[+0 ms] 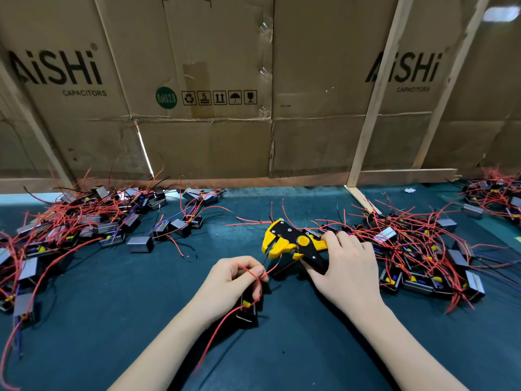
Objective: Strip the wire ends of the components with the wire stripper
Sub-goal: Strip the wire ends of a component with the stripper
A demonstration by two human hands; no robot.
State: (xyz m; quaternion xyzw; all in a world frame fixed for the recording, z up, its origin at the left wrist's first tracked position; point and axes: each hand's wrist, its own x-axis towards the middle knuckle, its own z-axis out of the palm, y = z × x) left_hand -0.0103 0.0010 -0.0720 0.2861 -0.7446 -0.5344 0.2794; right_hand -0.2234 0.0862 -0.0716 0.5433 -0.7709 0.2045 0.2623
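Note:
My right hand (344, 266) grips the handles of a yellow and black wire stripper (293, 242), its jaws pointing left. My left hand (234, 280) pinches thin red wires (272, 269) between thumb and fingers, their ends pointing up at the stripper's jaws. Those wires belong to a small black component (247, 311) that hangs under my left palm, partly hidden by the hand. One long red wire (214, 340) trails down from it over the green mat.
A pile of dark components with red wires (70, 227) covers the left of the green mat (112, 320). A second pile (417, 249) lies right of my right hand, a third (496, 196) at far right. Cardboard sheets (197, 94) with wooden slats wall off the back.

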